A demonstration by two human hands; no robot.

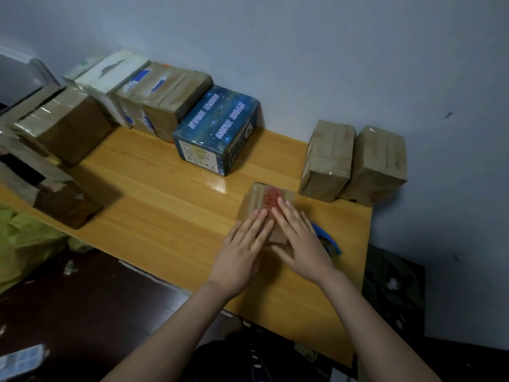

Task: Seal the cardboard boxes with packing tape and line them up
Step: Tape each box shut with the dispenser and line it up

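Observation:
A small brown cardboard box (260,198) with a red print on top sits on the wooden table (154,194) near its right end. My left hand (242,252) lies flat on the box's near top with straight fingers. My right hand (300,238) presses flat beside it, fingertips on the red print. A blue tape dispenser (329,239) lies just right of the box, partly hidden by my right hand.
A row of taped boxes runs along the wall: a blue printed box (217,130), brown boxes (168,97) and a white one (110,78). Two brown boxes (352,161) stand at the right end. More boxes (63,122) crowd the left. A yellow-green bag (24,241) lies below.

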